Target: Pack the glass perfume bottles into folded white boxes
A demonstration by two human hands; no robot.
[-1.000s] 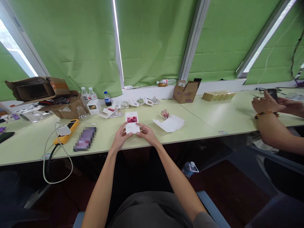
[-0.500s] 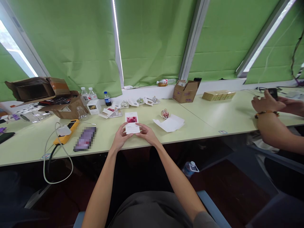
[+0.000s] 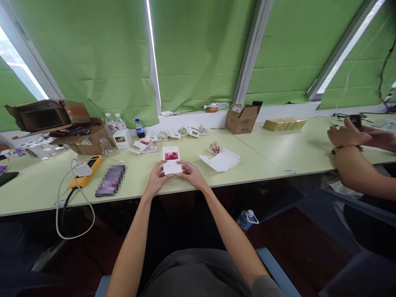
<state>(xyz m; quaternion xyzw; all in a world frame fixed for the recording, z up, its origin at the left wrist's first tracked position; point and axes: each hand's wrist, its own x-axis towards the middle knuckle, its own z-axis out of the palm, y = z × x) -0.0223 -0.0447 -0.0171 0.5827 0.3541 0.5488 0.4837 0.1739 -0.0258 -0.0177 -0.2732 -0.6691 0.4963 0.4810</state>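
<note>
A small white carton (image 3: 172, 166) with a red-pink flower picture stands near the table's front edge. My left hand (image 3: 157, 178) holds its left side, the fingers curled round the edge. On the opposite side my right hand (image 3: 192, 175) grips it in the same way, thumb low and fingertips near the top. Farther right, a round glass perfume bottle (image 3: 214, 148) with a reddish tint sits beside an unfolded white sheet (image 3: 223, 160). Whether anything is inside the carton cannot be seen.
Along the back stand opened white boxes with small bottles (image 3: 150, 145), a blue-capped bottle (image 3: 140, 128) and a cardboard box (image 3: 243, 118). A phone (image 3: 110, 180) and a yellow power strip (image 3: 86, 171) lie left. At right, another person's hands (image 3: 351, 132) hold a phone.
Both hands keep their hold in nearly the same place. The carton seems to have tipped slightly, with a little more of its flower picture showing.
</note>
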